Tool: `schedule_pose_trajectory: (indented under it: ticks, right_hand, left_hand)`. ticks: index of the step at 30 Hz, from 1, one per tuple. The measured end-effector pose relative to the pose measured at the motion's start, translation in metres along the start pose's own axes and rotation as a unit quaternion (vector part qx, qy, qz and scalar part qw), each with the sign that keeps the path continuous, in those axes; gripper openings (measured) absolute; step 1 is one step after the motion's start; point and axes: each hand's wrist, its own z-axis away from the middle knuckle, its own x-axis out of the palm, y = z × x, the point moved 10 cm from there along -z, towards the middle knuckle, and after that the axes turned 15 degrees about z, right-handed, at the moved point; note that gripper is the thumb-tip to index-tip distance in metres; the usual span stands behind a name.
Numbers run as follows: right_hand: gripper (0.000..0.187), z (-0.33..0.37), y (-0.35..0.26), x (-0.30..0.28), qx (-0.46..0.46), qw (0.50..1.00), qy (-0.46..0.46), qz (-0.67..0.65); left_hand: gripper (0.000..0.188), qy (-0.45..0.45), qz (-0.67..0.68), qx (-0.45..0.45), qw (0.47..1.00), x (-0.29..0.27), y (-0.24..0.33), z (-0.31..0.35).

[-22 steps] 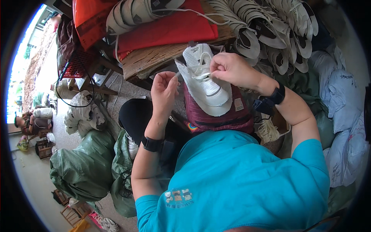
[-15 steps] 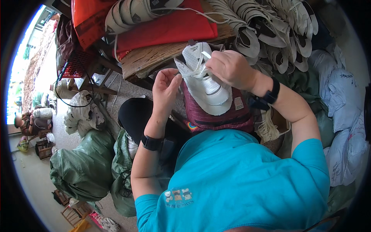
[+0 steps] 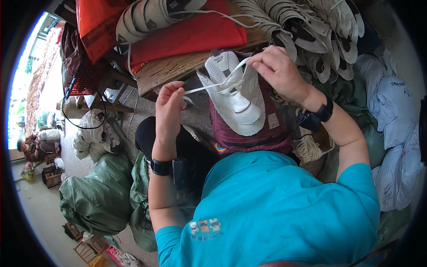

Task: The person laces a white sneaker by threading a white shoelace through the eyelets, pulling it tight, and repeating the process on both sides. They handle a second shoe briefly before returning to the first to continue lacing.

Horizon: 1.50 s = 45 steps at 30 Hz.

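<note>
Closest to me, below my chin, my teal shirt (image 3: 275,209) filled the lower part of the view, and both forearms reached up out of it, each with a black band at the wrist. Just beyond lay a dark red striped cloth (image 3: 255,133) over my lap, and the white shoe (image 3: 233,95) rested on it, toe toward me and tilted a little to my left. My left hand (image 3: 169,109) was raised beside the shoe, its fingers pinched together on one end of the white lace (image 3: 209,86), which ran taut from there across to the shoe's tongue. My right hand (image 3: 278,71) hovered over the far end of the shoe, thumb and forefinger closed on the other stretch of that lace. Off to my left, lower down, sat bulging green sacks (image 3: 95,200) on the floor, with a bundle of white stuff near them. Past the shoe stood a rough wooden bench (image 3: 178,69), bearing red cloth (image 3: 195,33). Farthest off, to the right, white shoe uppers (image 3: 311,31) were piled in a fanned heap.
</note>
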Motion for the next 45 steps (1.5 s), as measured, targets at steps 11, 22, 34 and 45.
schedule_pose_trajectory:
  ticks: [11,22,34,45]
  right_hand:
    - [0.022,0.005,0.073,-0.018,0.285,0.795,0.013,-0.535]
    - [0.026,0.05,0.035,0.018,0.23,0.869,-0.323,-0.295]
    - [0.031,0.043,0.079,0.014,0.223,0.642,0.029,-0.733]
    - [0.035,0.171,0.262,-0.105,0.284,0.649,0.26,-0.656]
  left_hand:
    - [0.02,-0.041,0.227,-0.051,0.972,-0.009,0.013,0.006]
    - [0.026,-0.136,-0.044,-0.022,0.989,0.011,0.015,0.025]
    - [0.024,-0.101,0.431,0.023,0.896,-0.048,0.065,0.003]
    - [0.018,-0.013,0.409,0.144,0.901,-0.188,0.146,0.0]
